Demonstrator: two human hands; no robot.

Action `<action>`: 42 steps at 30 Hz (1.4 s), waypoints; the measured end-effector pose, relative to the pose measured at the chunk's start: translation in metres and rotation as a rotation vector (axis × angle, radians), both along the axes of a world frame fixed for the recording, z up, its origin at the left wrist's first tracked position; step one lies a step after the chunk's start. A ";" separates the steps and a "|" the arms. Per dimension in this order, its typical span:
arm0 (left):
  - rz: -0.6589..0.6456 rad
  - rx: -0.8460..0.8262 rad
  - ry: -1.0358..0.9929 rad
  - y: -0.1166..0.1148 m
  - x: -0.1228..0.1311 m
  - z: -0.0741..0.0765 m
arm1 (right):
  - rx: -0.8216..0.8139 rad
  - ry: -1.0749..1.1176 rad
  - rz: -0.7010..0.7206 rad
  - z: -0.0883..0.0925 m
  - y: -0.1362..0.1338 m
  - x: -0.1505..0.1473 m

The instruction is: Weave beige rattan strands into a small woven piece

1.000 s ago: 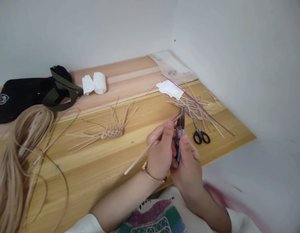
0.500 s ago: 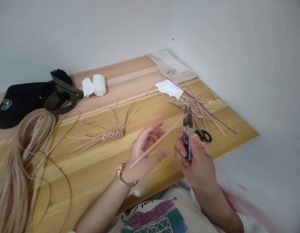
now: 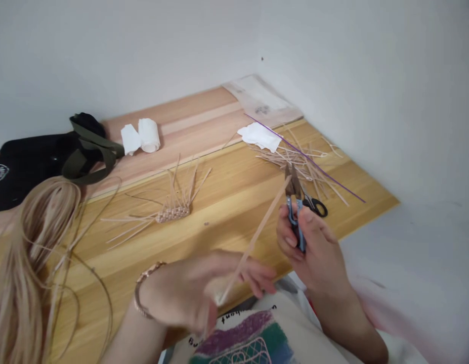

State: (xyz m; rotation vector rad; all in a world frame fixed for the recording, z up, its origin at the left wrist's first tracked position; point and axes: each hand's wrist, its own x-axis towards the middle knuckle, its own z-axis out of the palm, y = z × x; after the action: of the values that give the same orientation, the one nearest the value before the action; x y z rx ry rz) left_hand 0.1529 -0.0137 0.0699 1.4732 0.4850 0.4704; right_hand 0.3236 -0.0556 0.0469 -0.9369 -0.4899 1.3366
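Observation:
My right hand (image 3: 313, 242) grips a pair of blue-handled thread snips (image 3: 295, 212), blades pointing up and away. A thin pale cane strip (image 3: 257, 237) runs from beside those blades down to my left hand (image 3: 204, 288), which is blurred by motion. I cannot tell whether those fingers grip the strip. A rose-gold bracelet (image 3: 146, 288) circles my left wrist. On the wooden table (image 3: 226, 212), left of my hands, lies a small woven cane piece (image 3: 172, 214) with loose stakes fanning out.
Black-handled scissors (image 3: 315, 206) lie behind my right hand, beside a pile of cane offcuts (image 3: 291, 162), a long purple strip (image 3: 306, 156) and a tissue (image 3: 257, 136). A bundle of long pale fibres (image 3: 29, 253) fills the near left. A black bag (image 3: 25, 169) and paper roll (image 3: 148, 135) sit behind.
My left hand has swung down and to the left, and the strip now stands steeper. My right hand and the snips have stayed nearly in place.

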 end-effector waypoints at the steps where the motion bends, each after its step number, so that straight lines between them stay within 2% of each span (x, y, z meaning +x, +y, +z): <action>1: -0.231 -0.082 -0.001 0.006 0.002 0.002 | -0.001 -0.012 0.034 0.000 -0.001 -0.001; 2: -0.172 -0.088 0.062 0.014 0.004 0.004 | -0.004 -0.024 0.068 0.000 -0.002 -0.002; 4: 0.053 -0.022 0.094 0.027 0.011 0.011 | -0.009 -0.044 0.125 0.001 -0.005 -0.005; 6: 0.178 0.092 0.129 0.034 0.019 0.018 | -0.014 -0.058 0.157 0.001 -0.006 -0.007; 10: 0.243 0.261 0.140 0.029 0.031 0.021 | -0.009 -0.064 0.188 0.000 -0.008 -0.010; 19: 0.456 0.306 0.092 0.015 0.044 0.009 | -0.032 0.002 0.187 0.002 -0.012 -0.019; 27: 0.537 0.291 0.021 0.014 0.044 0.004 | -0.035 0.098 0.196 0.007 -0.013 -0.027; 34: 0.541 0.256 -0.017 0.013 0.044 -0.001 | -0.080 0.091 0.161 0.010 -0.012 -0.030; 42: 0.532 0.220 -0.062 0.010 0.046 -0.003 | -0.048 0.133 0.185 0.009 -0.013 -0.027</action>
State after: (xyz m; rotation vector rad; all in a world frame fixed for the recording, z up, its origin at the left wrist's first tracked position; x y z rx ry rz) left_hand 0.1991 -0.0036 0.0671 1.5272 0.8001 1.0121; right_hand 0.2966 -0.0687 0.0558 -0.8511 -0.4522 1.5727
